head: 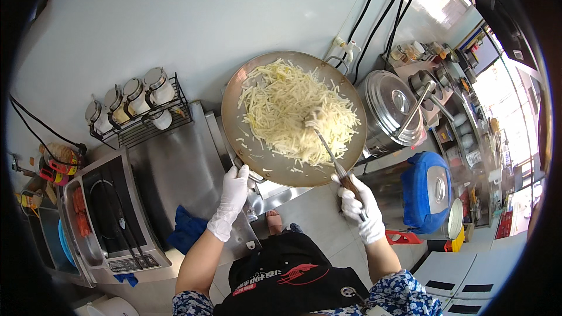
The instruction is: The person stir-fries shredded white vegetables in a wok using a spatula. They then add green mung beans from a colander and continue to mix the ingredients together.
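Note:
A large round metal pan [237,92] with two loop handles holds a heap of pale shredded vegetable strips [290,105]. My left hand [232,191], in a white glove, has its fingers at the pan's near left handle. In my gloved right hand [358,204] is the wooden handle of a metal cooking utensil [329,151]. Its far end lies among the strips, right of the pan's middle, and its shape there is partly hidden by them. Loose strips lie on the pan's bare lower part.
To the left, a wire rack [151,123] of seasoning jars stands beyond a steel counter [175,158], with a blue cloth [186,228] at its edge. A lidded steel pot [390,105] stands close right of the pan. Further right are a blue-covered container [417,193] and crowded shelves.

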The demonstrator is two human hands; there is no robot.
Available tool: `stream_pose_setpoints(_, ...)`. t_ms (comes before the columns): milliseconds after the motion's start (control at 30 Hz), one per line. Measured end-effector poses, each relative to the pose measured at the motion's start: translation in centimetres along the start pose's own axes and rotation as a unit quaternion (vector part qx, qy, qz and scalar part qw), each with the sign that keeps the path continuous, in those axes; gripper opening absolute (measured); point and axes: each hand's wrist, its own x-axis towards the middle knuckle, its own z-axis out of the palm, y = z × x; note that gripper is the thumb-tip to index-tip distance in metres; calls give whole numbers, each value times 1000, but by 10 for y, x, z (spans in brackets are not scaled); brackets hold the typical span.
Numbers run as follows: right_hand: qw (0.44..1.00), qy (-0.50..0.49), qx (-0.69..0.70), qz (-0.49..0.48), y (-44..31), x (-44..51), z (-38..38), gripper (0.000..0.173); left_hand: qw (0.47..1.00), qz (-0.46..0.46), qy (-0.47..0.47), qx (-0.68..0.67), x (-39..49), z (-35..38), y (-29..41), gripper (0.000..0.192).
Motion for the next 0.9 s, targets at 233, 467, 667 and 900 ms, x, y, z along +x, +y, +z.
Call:
stream_pose_setpoints(233, 979, -142, 148, 10, 0, -23, -3, 47, 1000, -19, 6, 21, 2, -2, -2, 20)
stream_pose_setpoints(467, 997, 6, -36, 61, -8, 18, 28, 36, 1000, 1, -7, -8, 0, -1, -2, 24)
stream_pose_setpoints(667, 878, 36, -477, -9, -65, 19, 74, 19, 999, -10, 0, -31, 1, 0, -3, 21)
stream_pose_setpoints(900, 205, 190, -936, -212, -144, 59, 111, 25, 1000, -17, 0, -20, 3, -1, -6, 20)
